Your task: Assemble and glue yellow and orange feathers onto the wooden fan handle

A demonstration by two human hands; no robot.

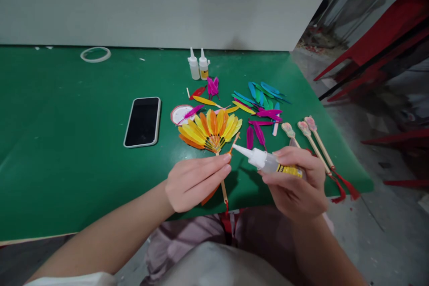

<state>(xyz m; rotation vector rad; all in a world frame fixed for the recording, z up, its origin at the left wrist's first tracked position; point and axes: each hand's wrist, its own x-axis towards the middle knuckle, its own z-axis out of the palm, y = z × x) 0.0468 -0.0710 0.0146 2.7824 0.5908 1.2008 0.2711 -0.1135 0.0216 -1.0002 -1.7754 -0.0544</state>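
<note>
In my left hand [199,183], thumb and fingers pinch an orange feather [235,140]; its thin end points up and most of it is hidden by the hand. My right hand [298,183] grips a clear glue bottle [269,163] with a yellow label, tilted so its white nozzle tip is beside the feather's thin end. Behind my left hand lies a fan of yellow and orange feathers [214,127] on a wooden handle [224,191], with a red cord at the bottom. An orange edge [209,195] shows below the left hand.
Loose magenta feathers [258,135] and blue-green feathers [264,94] lie right of the fan. Two glue bottles [199,67] stand behind. A phone [142,122], a round white piece [182,114], a tape ring [95,55] and several tasselled sticks [315,140] rest on the green table [67,143].
</note>
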